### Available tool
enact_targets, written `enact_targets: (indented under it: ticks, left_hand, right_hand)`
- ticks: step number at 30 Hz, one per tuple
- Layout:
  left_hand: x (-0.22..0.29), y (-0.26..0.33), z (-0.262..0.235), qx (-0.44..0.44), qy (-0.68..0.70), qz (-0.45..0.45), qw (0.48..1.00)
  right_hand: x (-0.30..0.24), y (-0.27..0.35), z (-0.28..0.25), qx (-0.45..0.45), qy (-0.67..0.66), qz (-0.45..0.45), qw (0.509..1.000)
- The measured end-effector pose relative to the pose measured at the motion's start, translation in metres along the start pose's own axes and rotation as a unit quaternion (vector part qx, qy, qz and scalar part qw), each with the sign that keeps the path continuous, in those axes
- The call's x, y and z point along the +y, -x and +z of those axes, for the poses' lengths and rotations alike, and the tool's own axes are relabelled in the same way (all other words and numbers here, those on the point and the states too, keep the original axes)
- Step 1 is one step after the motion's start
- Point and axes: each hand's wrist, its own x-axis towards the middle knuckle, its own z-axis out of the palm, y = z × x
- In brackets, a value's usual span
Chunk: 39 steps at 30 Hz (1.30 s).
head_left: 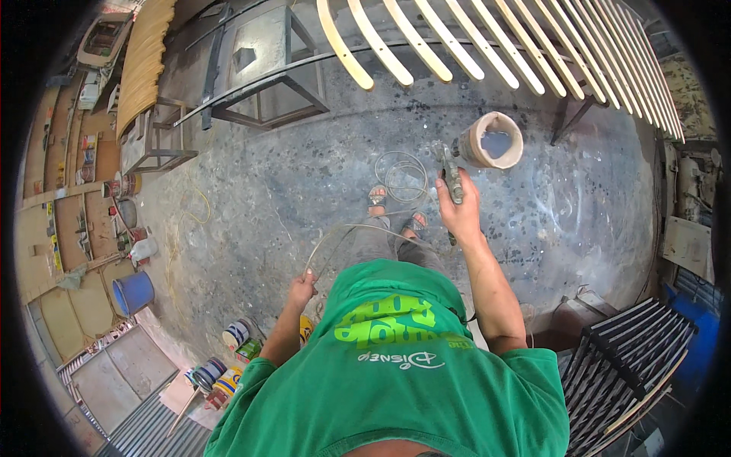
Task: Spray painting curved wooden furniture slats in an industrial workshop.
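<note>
My right hand is wrapped around the grip of a stained metal spray gun. At the gun's side sits a beige, paint-crusted cup with a greyish liquid in it. My left hand, lower and to the left, pinches a thin pale hose. The hose arcs across in front of my legs toward the gun side, and more of it lies in loops on the floor near my feet. Beyond the gun, a row of curved pale wooden slats with rounded ends lies across a support.
A dark metal frame table stands far left, beside a stack of brown curved sheets. Shelves, a blue bucket and several paint cans line the left. At lower right are stacked dark slatted pieces. The concrete floor is paint-spotted.
</note>
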Motion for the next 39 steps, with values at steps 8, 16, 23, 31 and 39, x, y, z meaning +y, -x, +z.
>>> enact_targets:
  ticks: [8,16,23,31,39]
  left_hand:
    - [0.013,0.01,0.003,0.005,0.011,0.001,1.0]
    - [0.003,0.013,0.006,0.008,0.005,0.003,1.0]
    - [0.005,0.014,0.005,-0.01,0.019,0.017,1.0]
    - [0.025,-0.002,-0.016,-0.022,-0.018,0.015,0.999]
    - [0.052,-0.048,-0.041,-0.046,-0.067,0.049,0.996]
  right_hand:
    - [0.007,0.011,0.009,-0.099,-0.066,-0.015,0.993]
    - [0.013,0.004,-0.025,-0.056,-0.029,0.036,0.997]
    - [0.033,-0.014,-0.039,0.044,-0.018,0.026,0.999]
    - [0.017,0.009,-0.03,-0.033,-0.06,0.05,0.996]
    - [0.027,-0.005,-0.049,0.032,0.025,0.06,0.997]
